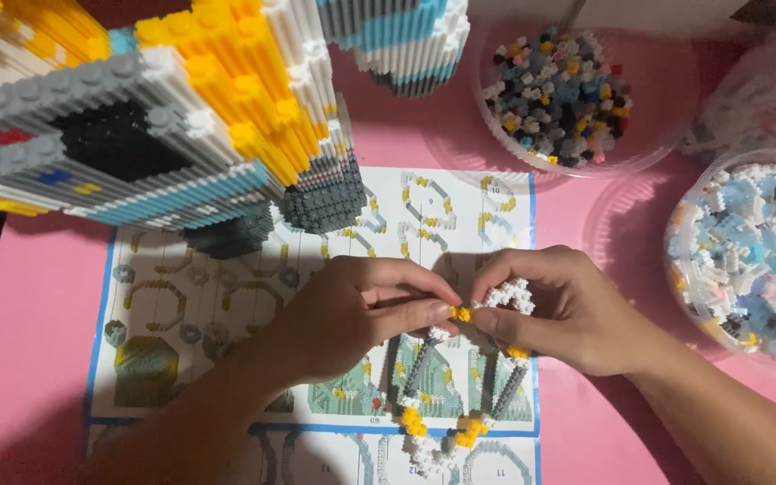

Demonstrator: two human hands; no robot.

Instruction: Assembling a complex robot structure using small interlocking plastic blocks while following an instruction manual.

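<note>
A small yellow brick (462, 313) sits pinched between the fingertips of both hands, at the top of a ring (464, 377) of tiny bricks. The ring is white at its upper arc, with grey side bars and yellow clusters low down, held just above the instruction sheet.

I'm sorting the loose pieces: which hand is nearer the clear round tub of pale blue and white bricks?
Right. The right hand lies just left of the clear round tub of pale blue and white bricks; the left hand is farther left, beyond it.
</note>
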